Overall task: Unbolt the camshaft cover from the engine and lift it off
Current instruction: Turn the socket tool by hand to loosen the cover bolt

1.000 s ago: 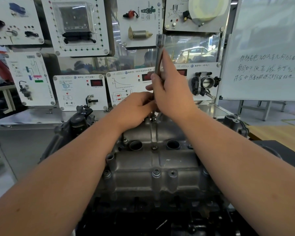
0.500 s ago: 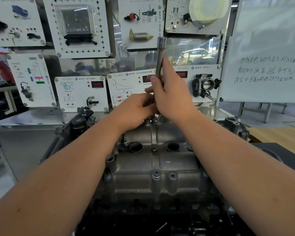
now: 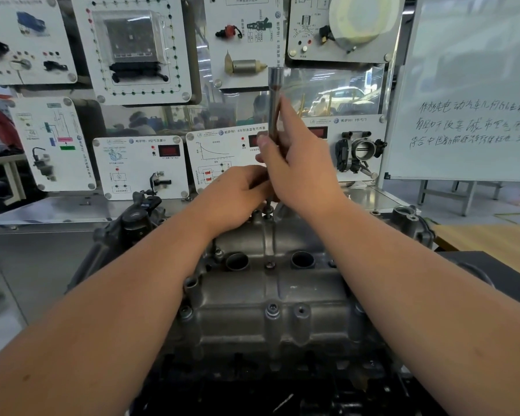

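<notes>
Camshaft cover (image 3: 270,292) sitting on engine, nearest viewer. Beyond, at far edge: left hand (image 3: 237,196) gripping lower end of socket wrench (image 3: 274,106), right hand (image 3: 300,172) clasping upright shaft. Whiteboard (image 3: 475,85) standing behind.

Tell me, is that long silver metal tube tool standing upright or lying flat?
Upright. The long silver metal tube tool rises vertically from the grey metal camshaft cover, gripped by the right hand.

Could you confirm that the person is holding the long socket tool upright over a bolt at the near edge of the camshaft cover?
Not quite: in the head view the socket tool stands upright at the far edge of the camshaft cover, not the near edge.
</notes>
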The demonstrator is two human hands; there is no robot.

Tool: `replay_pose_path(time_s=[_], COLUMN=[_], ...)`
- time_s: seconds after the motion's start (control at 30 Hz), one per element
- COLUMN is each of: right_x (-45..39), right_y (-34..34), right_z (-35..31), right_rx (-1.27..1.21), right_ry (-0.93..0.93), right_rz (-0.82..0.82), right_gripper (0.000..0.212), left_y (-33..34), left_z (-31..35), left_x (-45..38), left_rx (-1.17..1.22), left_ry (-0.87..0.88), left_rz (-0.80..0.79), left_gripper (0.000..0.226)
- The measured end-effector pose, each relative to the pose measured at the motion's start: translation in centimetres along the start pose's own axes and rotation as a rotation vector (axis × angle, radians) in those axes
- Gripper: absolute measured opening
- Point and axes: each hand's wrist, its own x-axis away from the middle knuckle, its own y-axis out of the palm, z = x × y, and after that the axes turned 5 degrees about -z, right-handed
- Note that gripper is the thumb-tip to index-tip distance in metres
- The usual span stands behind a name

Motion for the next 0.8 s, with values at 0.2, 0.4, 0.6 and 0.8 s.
replay_pose_path(time_s=[0.2,0.4,0.6,0.8], right_x=[-0.02,-0.01,-0.16,-0.16], right_y=[0.03,0.21,0.03,0.13], right_z=[0.12,0.37,0.35,0.42], right_rx=[0.038,-0.006,0.054,-0.043], right_ry=[-0.059,0.007,-0.027,0.047], right_rz=[0.027,0.025,0.063,0.002], right_gripper=[0.04,0.059,0.04,0.051], left_y=[-0.17,0.11,-0.16,0.19], left_z=[0.21,-0.1,0.35,-0.27], left_x=[-0.07,-0.01,0.12,-0.03], left_rx=[0.004,0.032,0.028,0.029], left_ry=[-0.007,-0.03,-0.043,-0.025], left_rz=[0.014,-0.012,0.007,0.004], left_gripper=[0.024,0.019,0.042,0.025])
